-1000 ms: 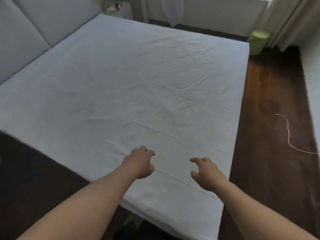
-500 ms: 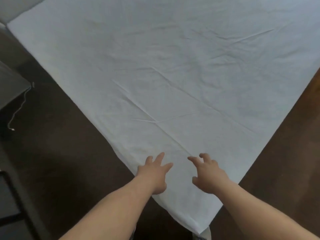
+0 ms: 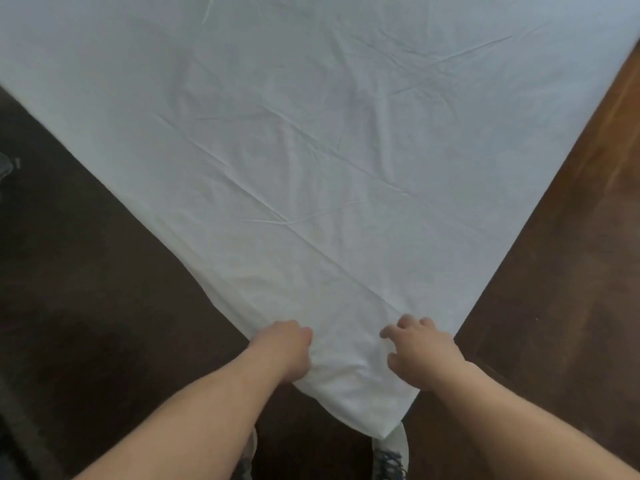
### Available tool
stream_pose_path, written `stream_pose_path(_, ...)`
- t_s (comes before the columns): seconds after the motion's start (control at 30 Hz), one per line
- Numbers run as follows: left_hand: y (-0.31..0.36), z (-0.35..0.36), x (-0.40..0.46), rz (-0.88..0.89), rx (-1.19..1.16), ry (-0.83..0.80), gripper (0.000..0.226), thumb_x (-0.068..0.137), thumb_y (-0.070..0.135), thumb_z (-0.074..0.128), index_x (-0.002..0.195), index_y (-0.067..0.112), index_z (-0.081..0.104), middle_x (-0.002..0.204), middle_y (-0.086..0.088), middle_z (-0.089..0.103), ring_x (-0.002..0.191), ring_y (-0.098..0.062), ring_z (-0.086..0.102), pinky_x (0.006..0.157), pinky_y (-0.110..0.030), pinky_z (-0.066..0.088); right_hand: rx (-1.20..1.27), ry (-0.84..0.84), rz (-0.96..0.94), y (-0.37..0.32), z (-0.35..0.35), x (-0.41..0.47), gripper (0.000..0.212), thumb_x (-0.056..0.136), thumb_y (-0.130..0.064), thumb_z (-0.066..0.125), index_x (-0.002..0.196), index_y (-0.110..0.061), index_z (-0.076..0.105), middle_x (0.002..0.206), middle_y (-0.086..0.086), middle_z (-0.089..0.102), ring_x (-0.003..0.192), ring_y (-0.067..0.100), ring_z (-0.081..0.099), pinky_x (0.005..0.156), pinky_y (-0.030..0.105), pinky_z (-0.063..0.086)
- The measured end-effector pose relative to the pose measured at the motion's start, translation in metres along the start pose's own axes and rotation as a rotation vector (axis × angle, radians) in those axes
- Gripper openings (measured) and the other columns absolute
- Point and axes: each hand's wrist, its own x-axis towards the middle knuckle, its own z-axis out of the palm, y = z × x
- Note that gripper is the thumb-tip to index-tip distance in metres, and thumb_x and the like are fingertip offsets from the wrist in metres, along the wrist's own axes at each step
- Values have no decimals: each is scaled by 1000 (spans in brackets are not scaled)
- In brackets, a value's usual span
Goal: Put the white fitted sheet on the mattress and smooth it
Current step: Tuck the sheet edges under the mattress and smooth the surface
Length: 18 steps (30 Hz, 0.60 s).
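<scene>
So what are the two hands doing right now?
Left hand: curled, gripping the white sheet at the corner.
Right hand: fingers bent, touching the sheet; grip cannot be told.
</scene>
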Motion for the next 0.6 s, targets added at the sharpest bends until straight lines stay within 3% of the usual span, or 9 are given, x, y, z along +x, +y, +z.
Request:
stream_pose_path(0.07,1,2,16,-17,-46,59,61,89,35,46,149,38,34,156,-3,19,139,-36,28,109,-53,42,29,61,73,10,8,7,59,91,-39,48,147,-49,30,152,-5,29,138,28,31,102,56,39)
stream_pose_path(0.1,1,3,21,-31,-29,33,65,87,36,46,150,43,29,156,-1,14,140,-37,24,110,-54,41,40,38,111,16,13,6,63,90,-38,50,147,-50,26,153,-5,25,139,30,28,102,58,39)
stream_pose_path(0.2,3,6,14,-47,48,-98,63,88,34,50,149,36,39,148,-5,36,131,-36,44,106,-48,46,23,-77,166,33,32,-8,66,88,-36,53,147,-45,26,151,-3,27,136,31,33,97,56,45)
stream_pose_path(0.27,5,1,4,-31,133,-205,48,93,30,52,139,20,58,141,-9,56,124,-32,57,104,-41,49,-2,-145,200,43,30,-23,55,89,-39,49,143,-37,37,142,-1,39,126,31,47,96,53,47)
stream_pose_path(0.33,3,-8,-4,-61,169,-219,40,95,29,53,130,13,65,136,-10,62,122,-31,60,103,-38,50,-33,-199,249,51,17,-31,45,91,-40,47,135,-29,50,134,1,51,121,31,51,100,53,45)
stream_pose_path(0.4,2,-17,-3,-88,137,-74,43,94,27,49,135,18,59,138,-8,57,122,-31,57,101,-42,51,-57,-85,240,57,4,-30,41,94,-36,45,132,-25,54,133,3,52,122,30,48,102,53,43)
stream_pose_path(0.5,11,-23,13,-28,36,136,60,91,29,44,150,37,35,149,0,30,131,-30,40,102,-50,47,-35,131,143,65,-7,-12,54,93,-33,48,147,-36,39,154,2,32,141,31,31,111,55,35)
stream_pose_path(0.57,25,-19,21,13,47,99,63,92,30,45,151,44,31,151,2,23,132,-31,39,102,-50,47,-20,75,96,70,-4,0,64,93,-34,50,152,-45,28,163,-3,17,150,29,19,116,61,26)
stream_pose_path(0.6,32,-14,21,21,68,26,59,93,30,46,150,42,36,150,1,29,130,-32,43,103,-49,47,-14,-1,108,72,0,3,66,92,-33,50,152,-47,27,163,-4,17,149,29,25,114,61,30)
